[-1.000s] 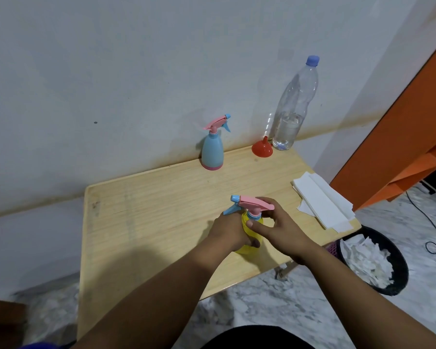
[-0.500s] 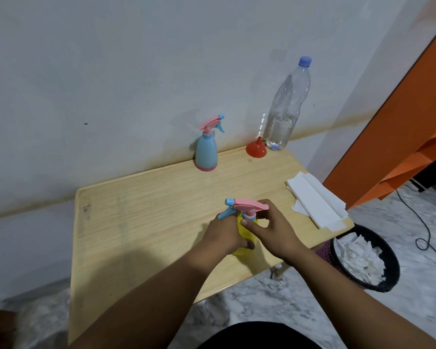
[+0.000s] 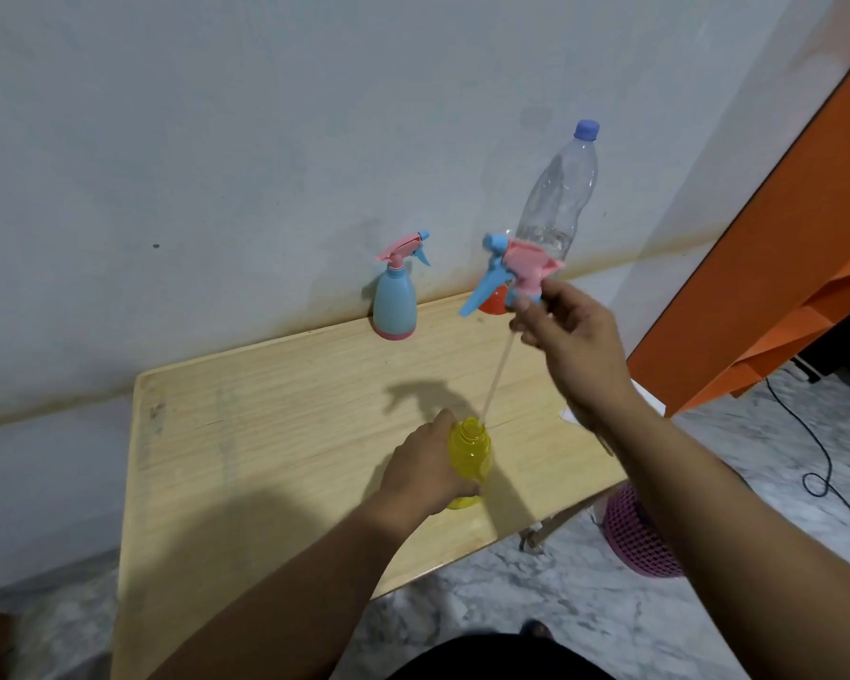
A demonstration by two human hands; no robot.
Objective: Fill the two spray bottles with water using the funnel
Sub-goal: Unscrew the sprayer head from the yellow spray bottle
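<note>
My left hand (image 3: 425, 471) grips the yellow spray bottle (image 3: 469, 451), which stands upright and open-necked near the front of the wooden table (image 3: 266, 434). My right hand (image 3: 572, 336) holds the pink and blue spray head (image 3: 516, 274) lifted well above it; the thin dip tube (image 3: 496, 375) still reaches down to the bottle's neck. A blue spray bottle (image 3: 395, 301) with its head on stands at the back by the wall. The red funnel (image 3: 492, 302) is mostly hidden behind the raised spray head. The clear water bottle (image 3: 560, 193), capped blue, stands behind it.
A white wall runs behind the table. An orange cabinet (image 3: 781, 287) stands at the right. A pink-sided waste bin (image 3: 634, 532) sits on the marble floor beside the table's right corner, and a black cable (image 3: 820, 463) lies further right.
My right hand has lifted the spray head off the yellow bottle, up and toward the back, drawing out the dip tube. My left hand kept holding the bottle.
</note>
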